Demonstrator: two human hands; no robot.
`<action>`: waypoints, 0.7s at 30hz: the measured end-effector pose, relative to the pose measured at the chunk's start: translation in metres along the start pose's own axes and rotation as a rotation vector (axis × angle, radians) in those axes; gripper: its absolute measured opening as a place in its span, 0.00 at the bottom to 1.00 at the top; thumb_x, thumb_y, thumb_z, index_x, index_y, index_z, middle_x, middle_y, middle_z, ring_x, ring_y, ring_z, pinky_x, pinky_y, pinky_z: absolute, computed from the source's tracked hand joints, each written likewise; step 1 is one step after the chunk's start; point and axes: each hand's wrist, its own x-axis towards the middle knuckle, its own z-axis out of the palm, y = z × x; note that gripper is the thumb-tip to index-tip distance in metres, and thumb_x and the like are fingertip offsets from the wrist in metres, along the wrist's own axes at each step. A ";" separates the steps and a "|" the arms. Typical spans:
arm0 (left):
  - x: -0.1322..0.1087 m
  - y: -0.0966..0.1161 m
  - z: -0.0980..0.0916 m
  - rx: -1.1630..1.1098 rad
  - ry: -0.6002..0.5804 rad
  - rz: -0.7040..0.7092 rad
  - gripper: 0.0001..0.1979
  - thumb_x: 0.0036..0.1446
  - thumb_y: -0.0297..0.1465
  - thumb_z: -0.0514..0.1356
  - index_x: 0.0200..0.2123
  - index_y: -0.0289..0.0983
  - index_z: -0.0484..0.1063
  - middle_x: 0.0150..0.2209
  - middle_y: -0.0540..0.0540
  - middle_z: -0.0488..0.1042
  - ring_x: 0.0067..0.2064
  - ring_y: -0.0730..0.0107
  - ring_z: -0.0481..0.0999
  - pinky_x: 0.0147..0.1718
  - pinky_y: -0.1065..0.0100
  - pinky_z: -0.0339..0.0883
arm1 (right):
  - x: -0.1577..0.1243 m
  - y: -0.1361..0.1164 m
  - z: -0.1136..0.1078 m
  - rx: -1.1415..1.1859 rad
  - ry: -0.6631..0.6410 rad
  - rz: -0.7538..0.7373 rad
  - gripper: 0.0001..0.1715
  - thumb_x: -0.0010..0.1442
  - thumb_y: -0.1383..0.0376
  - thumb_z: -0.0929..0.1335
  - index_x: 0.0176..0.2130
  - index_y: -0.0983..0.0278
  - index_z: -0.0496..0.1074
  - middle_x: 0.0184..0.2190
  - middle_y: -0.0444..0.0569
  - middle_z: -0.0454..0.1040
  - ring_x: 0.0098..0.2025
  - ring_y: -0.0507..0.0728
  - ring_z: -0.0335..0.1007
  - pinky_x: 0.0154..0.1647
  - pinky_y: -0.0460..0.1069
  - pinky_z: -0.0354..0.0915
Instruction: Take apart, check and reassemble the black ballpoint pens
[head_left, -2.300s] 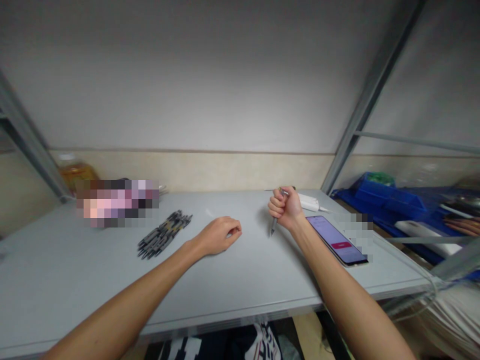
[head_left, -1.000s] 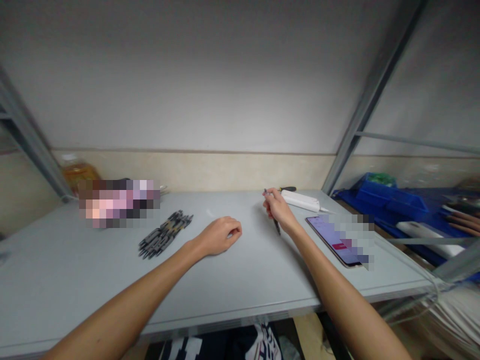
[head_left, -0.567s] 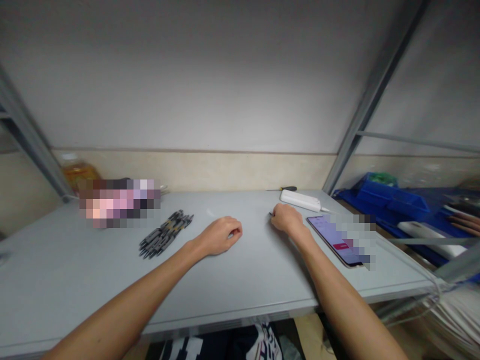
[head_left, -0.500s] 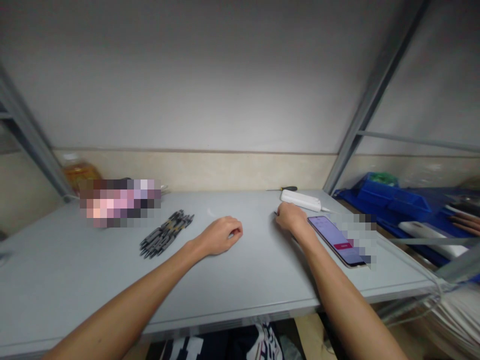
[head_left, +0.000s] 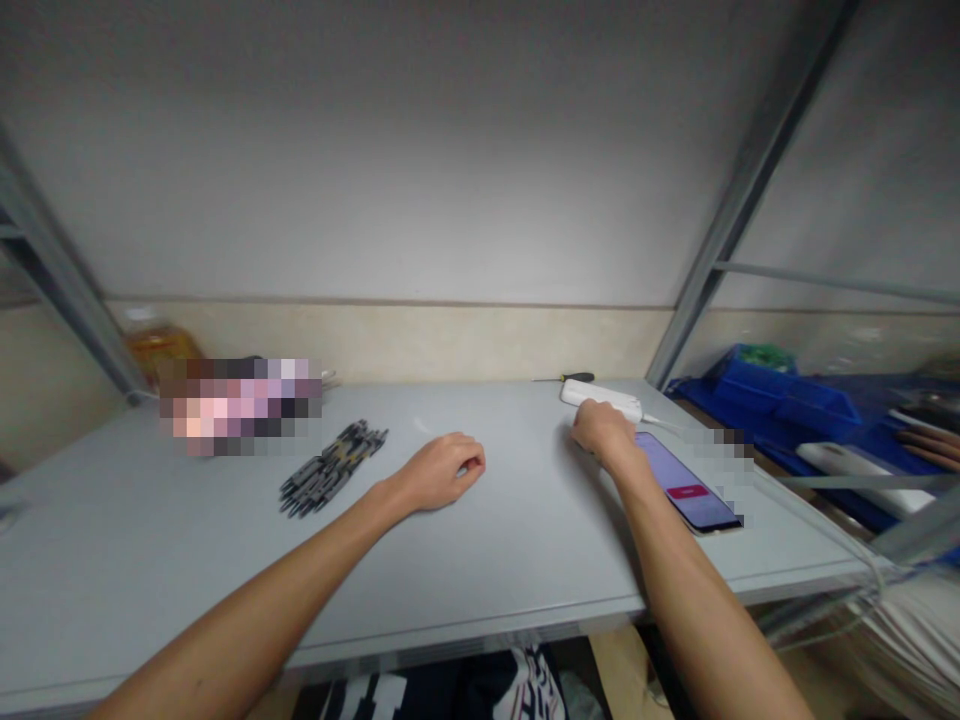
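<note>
Hands both low over grey table (head_left: 487, 560). L hand (head_left: 442, 470) rests on it mid-table, fingers loosely curled, nothing seen inside. R hand (head_left: 604, 432) sits knuckles-up btw white box (head_left: 600, 398) and phone (head_left: 686, 485), at the box's near edge, its wrist over the phone's far end; can't tell if it grips anything. Phone lies flat, screen lit. Pen bundle (head_left: 330, 465) lies left of L hand, apart. Blue bins (head_left: 780, 395) beyond table's right edge: sth green in far one, a white tube and brownish sticks nearer, blurred. Bottle (head_left: 154, 345) w/ amber liquid at back left.
</note>
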 end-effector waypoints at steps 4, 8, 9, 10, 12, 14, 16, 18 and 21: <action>0.000 -0.001 0.001 0.005 0.002 0.002 0.08 0.57 0.27 0.51 0.29 0.36 0.69 0.29 0.48 0.72 0.33 0.70 0.68 0.36 0.69 0.60 | -0.005 -0.002 -0.001 0.009 -0.022 -0.049 0.21 0.52 0.72 0.63 0.46 0.67 0.71 0.44 0.62 0.72 0.49 0.65 0.68 0.43 0.53 0.65; 0.000 -0.001 0.001 0.003 0.002 0.001 0.08 0.57 0.27 0.51 0.30 0.36 0.69 0.29 0.48 0.72 0.33 0.71 0.68 0.36 0.69 0.60 | -0.007 -0.006 -0.001 0.004 -0.055 -0.094 0.19 0.51 0.73 0.63 0.43 0.66 0.73 0.44 0.60 0.72 0.47 0.65 0.69 0.41 0.52 0.66; 0.000 -0.001 0.001 0.002 0.001 0.001 0.08 0.57 0.27 0.51 0.30 0.36 0.69 0.29 0.48 0.72 0.33 0.71 0.68 0.36 0.69 0.60 | -0.007 -0.006 -0.001 0.004 -0.060 -0.100 0.19 0.50 0.73 0.63 0.43 0.66 0.73 0.44 0.60 0.72 0.47 0.65 0.69 0.40 0.52 0.66; 0.000 -0.001 0.001 0.000 0.000 0.000 0.08 0.57 0.27 0.51 0.30 0.36 0.69 0.29 0.48 0.72 0.33 0.71 0.68 0.37 0.69 0.60 | -0.007 -0.006 0.000 0.005 -0.064 -0.104 0.19 0.50 0.73 0.63 0.42 0.66 0.73 0.44 0.60 0.72 0.47 0.64 0.70 0.40 0.52 0.66; 0.000 -0.001 0.001 -0.004 -0.003 0.002 0.08 0.57 0.27 0.51 0.30 0.36 0.69 0.30 0.47 0.72 0.34 0.70 0.68 0.37 0.69 0.60 | -0.006 -0.006 0.000 0.006 -0.064 -0.107 0.18 0.50 0.72 0.64 0.42 0.66 0.73 0.44 0.61 0.72 0.46 0.64 0.70 0.40 0.52 0.66; 0.001 -0.001 0.001 -0.004 -0.004 0.002 0.08 0.57 0.27 0.51 0.30 0.36 0.69 0.30 0.47 0.72 0.34 0.70 0.68 0.37 0.69 0.60 | -0.006 -0.006 0.001 0.005 -0.064 -0.108 0.19 0.50 0.71 0.64 0.42 0.67 0.74 0.44 0.61 0.72 0.46 0.64 0.70 0.40 0.51 0.66; 0.001 -0.001 0.001 -0.002 -0.005 0.001 0.08 0.57 0.28 0.51 0.30 0.36 0.69 0.30 0.47 0.72 0.34 0.70 0.68 0.37 0.69 0.60 | -0.006 -0.006 0.000 0.003 -0.063 -0.110 0.19 0.50 0.71 0.64 0.43 0.67 0.74 0.44 0.61 0.73 0.46 0.64 0.70 0.40 0.51 0.66; 0.001 -0.001 0.001 0.002 -0.009 0.002 0.08 0.57 0.28 0.51 0.30 0.36 0.69 0.30 0.47 0.72 0.34 0.70 0.68 0.37 0.69 0.60 | -0.007 -0.007 0.000 -0.001 -0.071 -0.109 0.19 0.50 0.70 0.64 0.43 0.67 0.74 0.44 0.62 0.73 0.46 0.64 0.70 0.39 0.51 0.66; 0.001 -0.001 0.001 0.003 -0.015 0.003 0.08 0.57 0.28 0.51 0.30 0.36 0.69 0.30 0.47 0.72 0.35 0.70 0.69 0.37 0.69 0.60 | -0.009 -0.008 -0.002 -0.011 -0.090 -0.117 0.19 0.49 0.69 0.65 0.43 0.66 0.74 0.44 0.61 0.73 0.46 0.64 0.70 0.40 0.51 0.66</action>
